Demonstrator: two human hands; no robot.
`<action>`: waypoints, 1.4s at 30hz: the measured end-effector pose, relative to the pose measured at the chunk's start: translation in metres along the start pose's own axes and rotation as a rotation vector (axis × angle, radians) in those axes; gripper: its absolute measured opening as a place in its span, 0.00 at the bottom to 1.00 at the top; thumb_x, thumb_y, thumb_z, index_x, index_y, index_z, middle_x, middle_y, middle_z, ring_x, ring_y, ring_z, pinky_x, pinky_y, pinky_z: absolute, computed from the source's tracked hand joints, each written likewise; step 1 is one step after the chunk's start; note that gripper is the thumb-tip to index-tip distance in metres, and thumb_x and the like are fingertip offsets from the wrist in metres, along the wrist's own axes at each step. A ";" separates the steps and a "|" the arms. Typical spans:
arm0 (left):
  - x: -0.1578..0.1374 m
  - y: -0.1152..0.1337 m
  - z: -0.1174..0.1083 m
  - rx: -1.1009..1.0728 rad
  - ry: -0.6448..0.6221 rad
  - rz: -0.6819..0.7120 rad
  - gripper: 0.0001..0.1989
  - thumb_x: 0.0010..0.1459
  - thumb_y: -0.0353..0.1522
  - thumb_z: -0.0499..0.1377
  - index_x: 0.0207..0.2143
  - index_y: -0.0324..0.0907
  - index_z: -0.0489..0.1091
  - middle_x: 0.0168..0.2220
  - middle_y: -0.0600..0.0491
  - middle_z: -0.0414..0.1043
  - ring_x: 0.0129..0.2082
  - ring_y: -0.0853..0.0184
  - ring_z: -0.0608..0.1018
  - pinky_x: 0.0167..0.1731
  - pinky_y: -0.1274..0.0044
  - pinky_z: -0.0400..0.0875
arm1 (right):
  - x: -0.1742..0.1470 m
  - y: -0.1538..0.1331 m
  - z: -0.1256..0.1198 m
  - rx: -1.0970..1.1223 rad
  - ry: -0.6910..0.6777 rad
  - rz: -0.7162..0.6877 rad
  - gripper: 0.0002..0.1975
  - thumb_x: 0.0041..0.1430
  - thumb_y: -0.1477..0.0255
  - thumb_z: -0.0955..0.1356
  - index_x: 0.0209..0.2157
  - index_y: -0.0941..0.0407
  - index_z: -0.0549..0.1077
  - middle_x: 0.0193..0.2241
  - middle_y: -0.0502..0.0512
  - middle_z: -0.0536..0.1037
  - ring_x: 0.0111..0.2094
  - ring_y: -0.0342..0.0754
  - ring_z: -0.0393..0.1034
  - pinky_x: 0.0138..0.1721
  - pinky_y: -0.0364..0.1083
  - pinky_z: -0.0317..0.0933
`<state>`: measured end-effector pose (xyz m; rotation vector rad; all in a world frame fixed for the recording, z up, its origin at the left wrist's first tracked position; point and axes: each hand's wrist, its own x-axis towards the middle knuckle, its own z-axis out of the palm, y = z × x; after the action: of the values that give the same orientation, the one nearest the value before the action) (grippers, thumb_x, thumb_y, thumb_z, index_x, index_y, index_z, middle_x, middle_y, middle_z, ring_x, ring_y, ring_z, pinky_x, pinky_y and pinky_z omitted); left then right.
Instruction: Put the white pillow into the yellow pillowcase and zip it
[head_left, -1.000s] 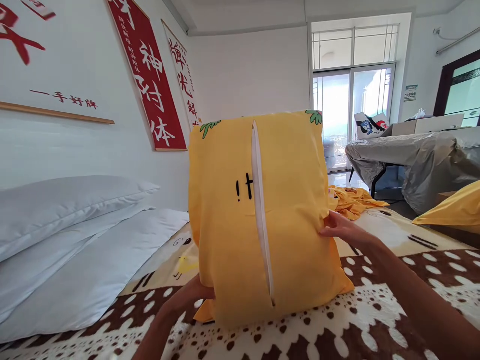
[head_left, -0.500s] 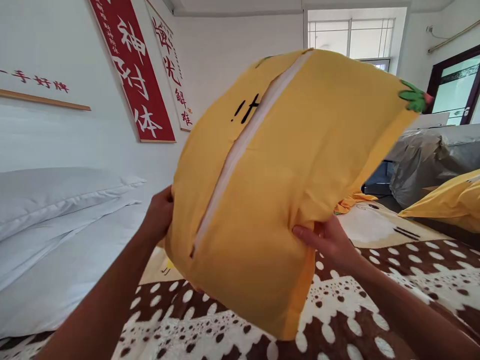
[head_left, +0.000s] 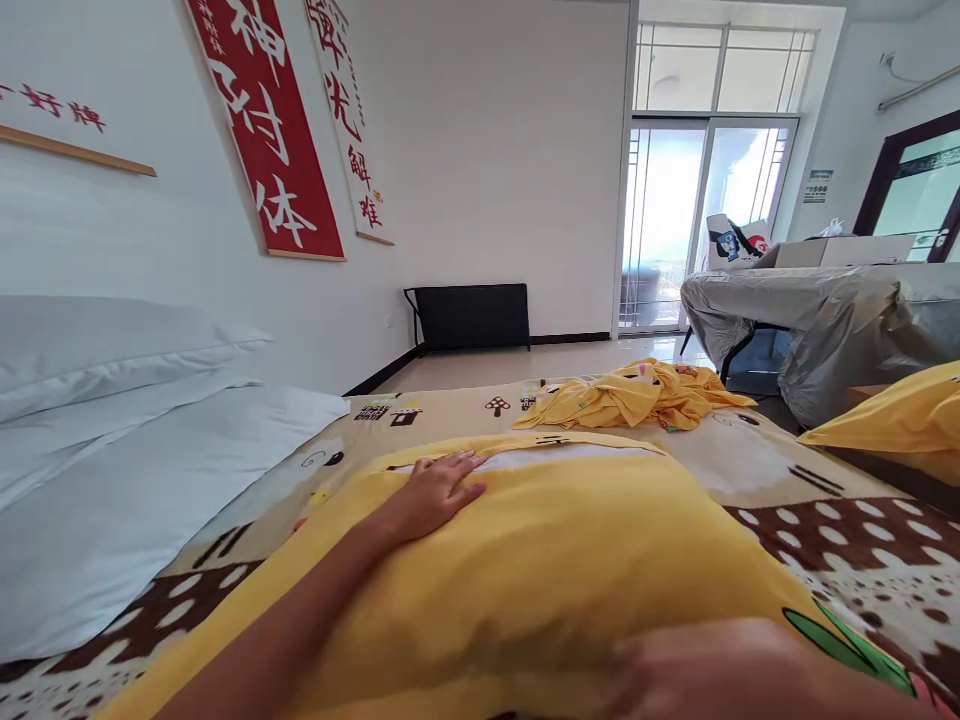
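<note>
A yellow pillow [head_left: 570, 540] lies flat on the patterned blanket [head_left: 832, 520] right in front of me. A long opening runs along its far side, and the white filling [head_left: 570, 458] shows through. My left hand [head_left: 439, 492] rests palm down on the pillow by the left part of that opening, fingers stretched out. My right hand [head_left: 697, 665] is at the pillow's near edge, smeared by motion, and its fingers cannot be made out. A green leaf print shows near the pillow's right corner.
White pillows [head_left: 150, 470] are stacked at the left. Crumpled yellow pillowcases [head_left: 637, 395] lie at the blanket's far edge. Another yellow pillow [head_left: 900, 415] is at the right, before a plastic-covered table [head_left: 817, 290] with boxes. A black folded frame [head_left: 472, 315] leans against the back wall.
The pillow was held up in both hands and has come down onto the blanket. My left hand has moved from its side onto its top; my right hand has moved to the near edge.
</note>
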<state>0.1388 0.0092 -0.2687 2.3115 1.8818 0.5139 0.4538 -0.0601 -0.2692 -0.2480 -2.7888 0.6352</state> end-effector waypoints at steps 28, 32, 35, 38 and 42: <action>-0.016 -0.043 -0.091 0.594 0.981 0.063 0.25 0.52 0.24 0.44 0.53 0.33 0.64 0.45 0.45 0.68 0.48 0.58 0.68 0.49 0.69 0.63 | -0.001 0.143 -0.131 -1.249 1.202 0.554 0.17 0.53 0.78 0.60 0.43 0.56 0.72 0.39 0.61 0.72 0.41 0.55 0.61 0.41 0.52 0.50; -0.045 -0.073 -0.047 0.732 0.824 0.384 0.19 0.48 0.21 0.46 0.38 0.42 0.70 0.36 0.49 0.72 0.38 0.60 0.73 0.41 0.70 0.65 | -0.039 0.156 -0.086 -1.361 0.887 0.333 0.14 0.50 0.82 0.61 0.35 0.55 0.73 0.36 0.56 0.75 0.39 0.51 0.63 0.41 0.50 0.52; -0.059 -0.082 -0.021 0.655 0.675 0.462 0.20 0.46 0.18 0.45 0.34 0.44 0.69 0.34 0.51 0.74 0.37 0.62 0.73 0.39 0.71 0.64 | -0.059 0.167 -0.058 -1.288 0.734 0.249 0.16 0.48 0.85 0.60 0.31 0.55 0.73 0.32 0.55 0.76 0.35 0.49 0.64 0.40 0.49 0.54; -0.058 -0.072 -0.020 0.533 0.591 0.400 0.18 0.43 0.18 0.44 0.27 0.44 0.68 0.29 0.54 0.72 0.31 0.65 0.72 0.34 0.74 0.63 | -0.062 0.172 -0.048 -1.144 0.779 0.302 0.15 0.44 0.86 0.59 0.26 0.55 0.72 0.28 0.54 0.76 0.31 0.49 0.65 0.36 0.48 0.55; -0.049 -0.063 -0.032 0.409 0.488 0.316 0.14 0.40 0.20 0.45 0.22 0.44 0.65 0.25 0.55 0.70 0.27 0.66 0.71 0.30 0.76 0.63 | -0.062 0.174 -0.048 -0.945 0.791 0.293 0.16 0.42 0.86 0.59 0.26 0.56 0.73 0.29 0.54 0.77 0.31 0.49 0.66 0.35 0.47 0.57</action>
<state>0.0610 -0.0283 -0.2672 3.0042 1.9656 0.8684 0.5453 0.0998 -0.3193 -0.8650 -2.0547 -0.6629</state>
